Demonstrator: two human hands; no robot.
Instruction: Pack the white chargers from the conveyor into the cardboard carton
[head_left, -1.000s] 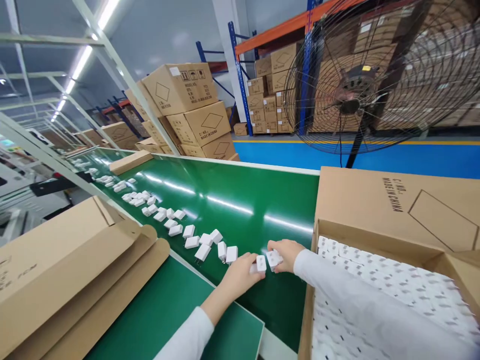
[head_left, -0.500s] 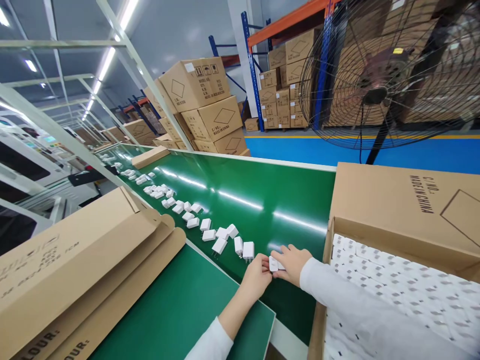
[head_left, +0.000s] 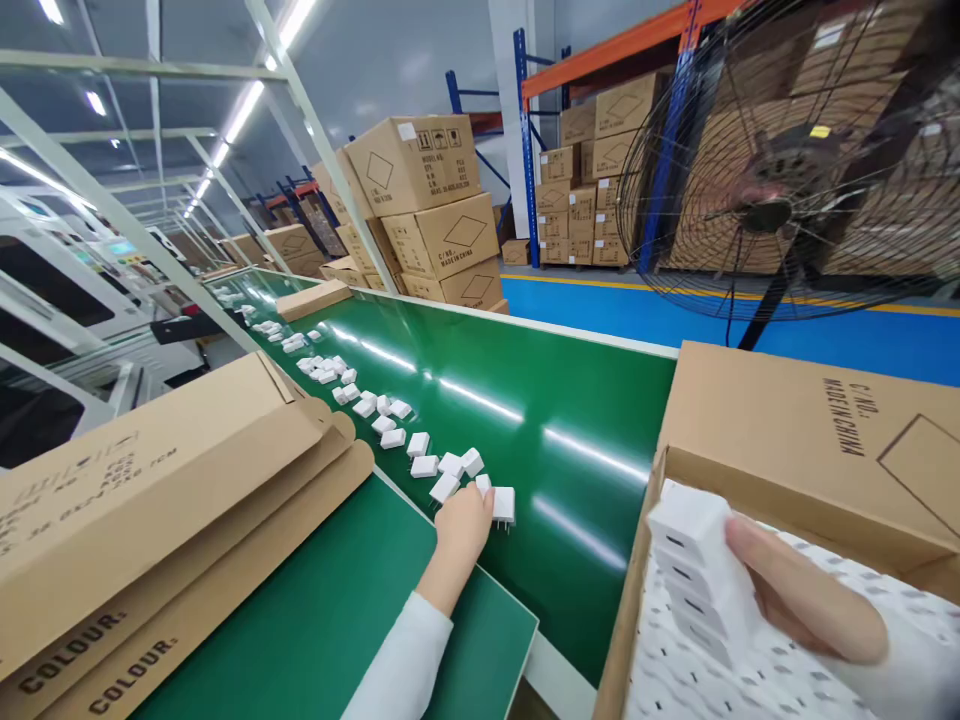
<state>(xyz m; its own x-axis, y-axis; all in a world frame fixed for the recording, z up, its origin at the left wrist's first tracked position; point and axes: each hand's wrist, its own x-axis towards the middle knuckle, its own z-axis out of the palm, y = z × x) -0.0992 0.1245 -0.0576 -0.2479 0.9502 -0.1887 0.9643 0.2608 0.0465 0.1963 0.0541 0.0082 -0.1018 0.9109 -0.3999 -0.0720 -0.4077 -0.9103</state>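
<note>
Over the open carton [head_left: 634, 600] at the right, my right hand [head_left: 810, 590] grips a row of several white adapters [head_left: 701, 570] with small dark slots; hand and row are somewhat blurred. Rows of white adapters fill the carton below. My left hand [head_left: 463, 520] is on the green belt [head_left: 577, 400], its fingers closed round a white adapter [head_left: 483, 484] that is partly hidden by them. Just right of it lies another white adapter [head_left: 504, 504] with its prongs toward me. More loose adapters [head_left: 424, 466] trail away to the far left along the belt.
Flattened cartons [head_left: 165, 500] lie at the left on a green side board [head_left: 360, 610]. A cardboard piece [head_left: 313, 298] rests far up the belt. Behind the belt stand stacked cartons [head_left: 442, 240] and a large black fan [head_left: 765, 200].
My right hand has moved right from the belt to above the carton, now with a row of adapters. My left hand has shifted left to an adapter on the belt. The view has turned slightly.
</note>
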